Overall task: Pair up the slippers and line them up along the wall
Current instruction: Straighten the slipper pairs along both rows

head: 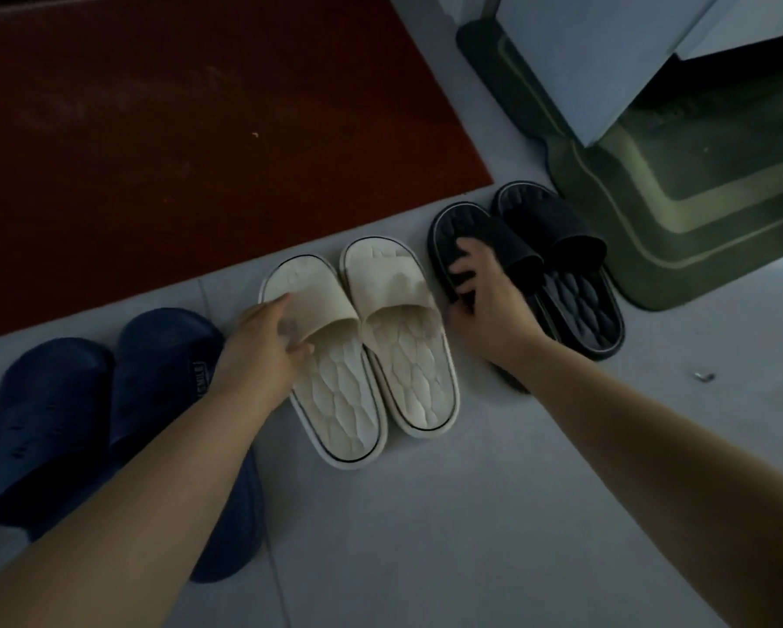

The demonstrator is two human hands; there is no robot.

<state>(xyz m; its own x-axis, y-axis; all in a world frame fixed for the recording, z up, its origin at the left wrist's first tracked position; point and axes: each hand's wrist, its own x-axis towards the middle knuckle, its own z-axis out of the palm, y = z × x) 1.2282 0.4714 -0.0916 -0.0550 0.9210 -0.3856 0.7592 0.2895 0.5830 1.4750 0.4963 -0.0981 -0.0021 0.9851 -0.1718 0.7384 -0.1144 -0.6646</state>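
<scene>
A red mat [199, 129] spreads beyond both hands, its near edge running just past the fingertips. The pale floor [471, 514] lies under and behind them. A green mat [697, 219] sits out past the right hand [484, 305], on its outer side. The navy pair [54, 423] lies on the outer side of the left hand [262, 346], partly under that forearm, the two slippers touching.

The left hand grips the strap of the left cream slipper [335, 401], thumb at the strap's opening. The right cream slipper [403, 369] touches it on the thumb side, between the two hands. The right hand curls its fingers over the rim of the left black slipper [462, 224] and holds it. The right black slipper [580, 301] lies close alongside, just off that hand's outer side.

Every long axis runs away from the person, leaning a little left, toes toward the red mat. Pairing looks done, and what seems left is squaring the row. Each hand holds the slipper nearest it, so a short slide along that axis should serve. No wall shows plainly, so the line to match cannot be told.

A small pale scrap [704, 376] lies well out past the right forearm.
</scene>
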